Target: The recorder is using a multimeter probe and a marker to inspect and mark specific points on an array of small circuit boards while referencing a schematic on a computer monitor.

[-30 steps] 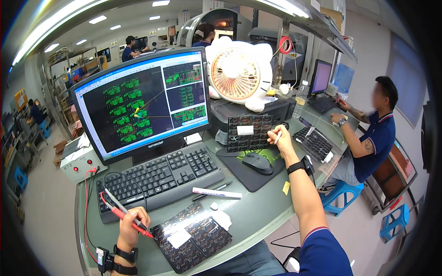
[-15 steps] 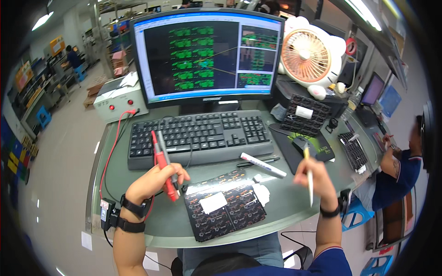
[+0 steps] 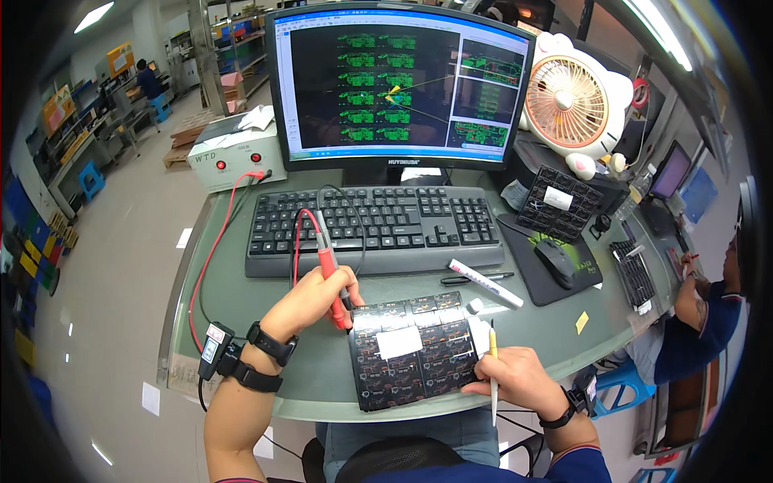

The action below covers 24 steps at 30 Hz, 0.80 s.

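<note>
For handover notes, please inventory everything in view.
Monitor: one, black, desk rear
Box: one, pale, left of monitor
Fan: one, white and orange, right rear
Keyboard: one, black, before monitor
Mat: one, black and green, right of keyboard
Mouse: one, black, on mat
Propped panel: one, dark, behind mouse
Flat panel: one, dark, desk front
Marker: one, white, before keyboard
Probes: two, red and dark, beside flat panel
Slim tool: one, yellow and white, beside flat panel
People: at least two, navy tops, far left and right
Left fingers: one set, bare, around probes
Right fingers: one set, bare, around slim tool
</note>
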Tool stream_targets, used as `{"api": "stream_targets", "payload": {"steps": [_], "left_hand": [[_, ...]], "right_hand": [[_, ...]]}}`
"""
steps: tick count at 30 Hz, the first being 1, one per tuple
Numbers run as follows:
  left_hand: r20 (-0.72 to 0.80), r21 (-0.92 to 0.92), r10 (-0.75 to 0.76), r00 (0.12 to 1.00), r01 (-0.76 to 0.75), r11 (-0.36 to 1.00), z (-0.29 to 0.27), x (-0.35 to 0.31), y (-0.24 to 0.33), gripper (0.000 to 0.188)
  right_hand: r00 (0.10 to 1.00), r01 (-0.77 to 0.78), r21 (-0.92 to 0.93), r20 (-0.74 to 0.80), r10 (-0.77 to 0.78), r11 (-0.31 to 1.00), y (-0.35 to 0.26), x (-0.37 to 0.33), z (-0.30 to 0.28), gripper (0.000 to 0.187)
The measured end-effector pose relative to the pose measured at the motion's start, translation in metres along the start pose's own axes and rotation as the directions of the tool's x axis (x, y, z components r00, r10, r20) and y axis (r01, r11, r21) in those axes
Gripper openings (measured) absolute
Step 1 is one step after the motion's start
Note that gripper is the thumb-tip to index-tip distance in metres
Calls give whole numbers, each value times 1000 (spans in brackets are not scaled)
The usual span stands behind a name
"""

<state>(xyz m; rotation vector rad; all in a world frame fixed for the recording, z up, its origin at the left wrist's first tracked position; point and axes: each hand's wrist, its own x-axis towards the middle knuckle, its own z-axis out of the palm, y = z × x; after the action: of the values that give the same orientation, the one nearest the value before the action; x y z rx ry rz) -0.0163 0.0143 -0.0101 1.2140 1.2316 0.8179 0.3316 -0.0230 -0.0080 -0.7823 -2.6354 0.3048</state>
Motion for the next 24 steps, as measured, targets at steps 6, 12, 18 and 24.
{"api": "stream_targets", "payload": {"steps": [6,12,18,24], "left_hand": [[25,-53,-9,1000,10,999,0,1,3,30],[6,45,-84,996,84,995,1,-11,11,32],[23,80,-49,999,47,996,10,-10,15,33],[33,54,-52,998,50,997,11,-11,13,33]], "right_hand": [[999,-24,12,31,24,1000,2,3,-16,37],[982,-151,-154,-134,131,976,50,40,-47,29],[998,-64,-197,-19,61,978,90,61,-41,23],[999,-39,-85,-37,36,996,93,69,-26,23]]}}
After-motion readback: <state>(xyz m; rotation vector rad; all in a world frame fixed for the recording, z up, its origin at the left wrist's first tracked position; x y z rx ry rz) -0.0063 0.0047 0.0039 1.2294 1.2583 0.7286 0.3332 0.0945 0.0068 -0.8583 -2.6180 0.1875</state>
